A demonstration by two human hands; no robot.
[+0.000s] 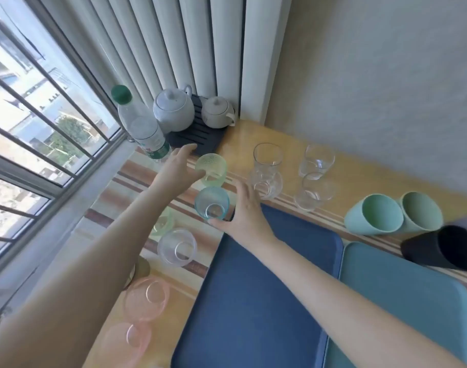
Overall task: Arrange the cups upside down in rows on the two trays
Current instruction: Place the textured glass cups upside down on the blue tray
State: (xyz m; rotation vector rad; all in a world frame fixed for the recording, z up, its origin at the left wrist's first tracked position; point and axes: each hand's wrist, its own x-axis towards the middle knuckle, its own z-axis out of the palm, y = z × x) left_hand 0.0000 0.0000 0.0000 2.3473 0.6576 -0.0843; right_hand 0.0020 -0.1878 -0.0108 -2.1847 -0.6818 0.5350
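Striped tabletop point(293, 136) by the window point(41, 115): your right hand point(244, 211) grips the blue cup point(212, 203) between thumb and fingers, just off the dark blue tray point(253, 288). Your left hand point(178, 168) is spread, thumb touching the green cup point(212, 168) just beyond. The teal tray point(399, 301) lies alongside.

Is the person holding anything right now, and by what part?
The right hand grips the blue glass by its side wall, between thumb and fingers. The left hand reaches round the green glass; a grip cannot be told.
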